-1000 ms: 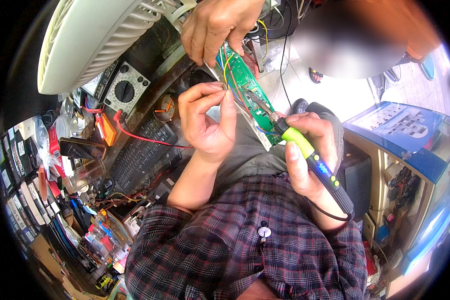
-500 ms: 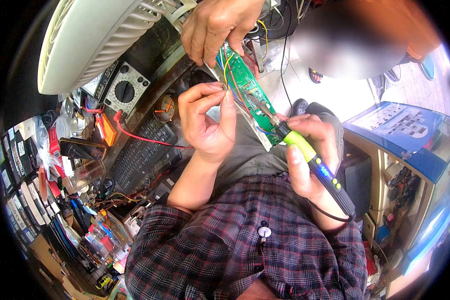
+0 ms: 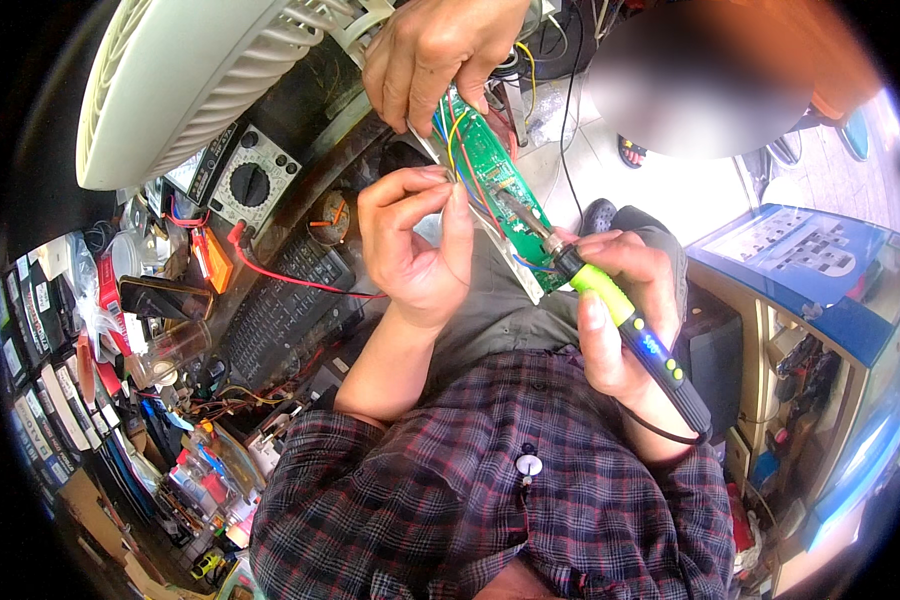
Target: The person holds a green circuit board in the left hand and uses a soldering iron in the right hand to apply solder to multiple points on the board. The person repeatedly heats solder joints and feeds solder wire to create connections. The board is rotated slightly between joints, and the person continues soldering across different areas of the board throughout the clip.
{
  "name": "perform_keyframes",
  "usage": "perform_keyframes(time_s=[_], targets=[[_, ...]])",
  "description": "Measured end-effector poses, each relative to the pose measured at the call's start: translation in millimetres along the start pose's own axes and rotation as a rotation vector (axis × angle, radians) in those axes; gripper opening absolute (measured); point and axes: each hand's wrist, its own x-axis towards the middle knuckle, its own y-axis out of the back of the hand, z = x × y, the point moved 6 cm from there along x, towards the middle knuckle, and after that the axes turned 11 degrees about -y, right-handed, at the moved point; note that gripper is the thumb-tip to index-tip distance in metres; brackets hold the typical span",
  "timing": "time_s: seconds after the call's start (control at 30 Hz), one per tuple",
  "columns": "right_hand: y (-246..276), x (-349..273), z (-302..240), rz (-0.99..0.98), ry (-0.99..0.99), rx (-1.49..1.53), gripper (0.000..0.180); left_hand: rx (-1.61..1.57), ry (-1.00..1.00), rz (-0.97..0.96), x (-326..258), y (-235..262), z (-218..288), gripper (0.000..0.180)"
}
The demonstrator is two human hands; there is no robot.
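Observation:
My left hand [image 3: 416, 240] pinches with thumb and index finger at the yellow wire [image 3: 451, 150], beside the green circuit board [image 3: 518, 200]. In my right hand [image 3: 626, 300] is a soldering iron [image 3: 618, 312] with a lime-green grip and a small lit display. Its metal tip points at the board's component side; whether it touches is hard to tell. Red, blue and yellow wires run along the board, which lies against a white strip-shaped panel [image 3: 526, 284]. Another person's hand [image 3: 438, 58] grips the far end of board and panel.
A white fan-like housing [image 3: 185, 90] looms at upper left. Beyond my left arm are a multimeter [image 3: 253, 180], a dark keyboard [image 3: 288, 300], a red test lead [image 3: 280, 275] and cluttered supplies. A glass display case [image 3: 820, 290] stands at right; a person in orange is at upper right.
The soldering iron's tip has shifted very slightly along the board. Both my hands and the other person's hand keep nearly the same positions.

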Motion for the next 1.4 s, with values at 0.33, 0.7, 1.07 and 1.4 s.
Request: perform_keyframes(time_s=[0.33,0.7,1.07,1.4], targets=[[-1.9,0.8,3.3,0.001,-0.018,0.014,0.033,0.014,0.002,-0.003,0.9,-0.6,1.4,0.017],[-2.5,0.8,4.5,-0.006,-0.026,0.01,0.034,0.037,-0.032,0.079,1.8,-0.4,-1.3,0.021],[-0.4,1.6,0.2,-0.008,-0.023,-0.007,0.034,0.02,-0.009,0.06,0.7,-0.4,-1.7,0.02],[0.2,0.2,2.2,0.005,-0.042,0.006,0.033,-0.009,0.0,0.115,0.2,-0.7,-3.6,0.02]])
